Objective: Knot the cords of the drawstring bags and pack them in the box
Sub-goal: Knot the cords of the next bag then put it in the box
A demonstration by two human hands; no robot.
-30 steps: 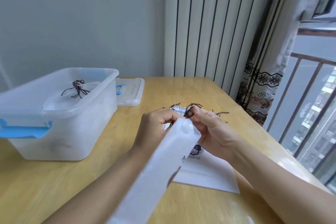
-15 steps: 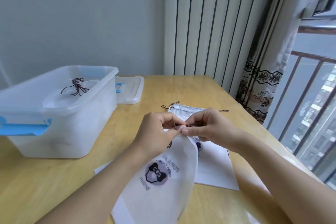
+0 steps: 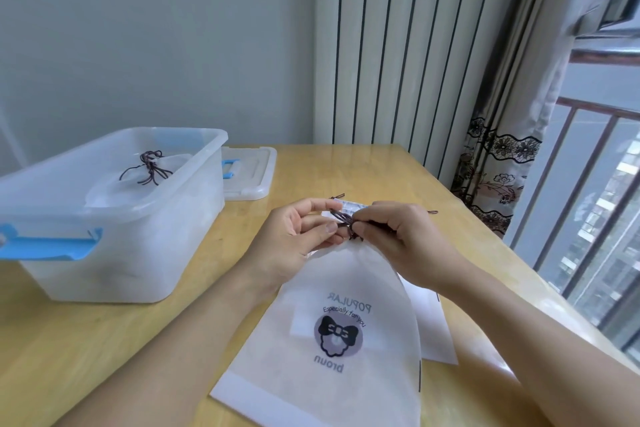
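Both hands, left [image 3: 298, 236] and right [image 3: 394, 232], pinch the cords [image 3: 348, 224] at the bag [image 3: 346, 305] mouth, seemingly mid-knot; box [image 3: 114, 218] lies left.

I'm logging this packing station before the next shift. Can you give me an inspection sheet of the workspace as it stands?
Surface: wooden table, pale, in a corner by the window.
Job's things: white bag with a bow print lies flat near the front edge; its dark cords are gathered at the mouth. A second bag lies under it. The clear box on the left holds one knotted bag.
Clutter: box lid behind the box.
Grips: left hand and right hand both pinch the cords.
Cables: nothing seen.
Surroundings: radiator, curtain, window rail.
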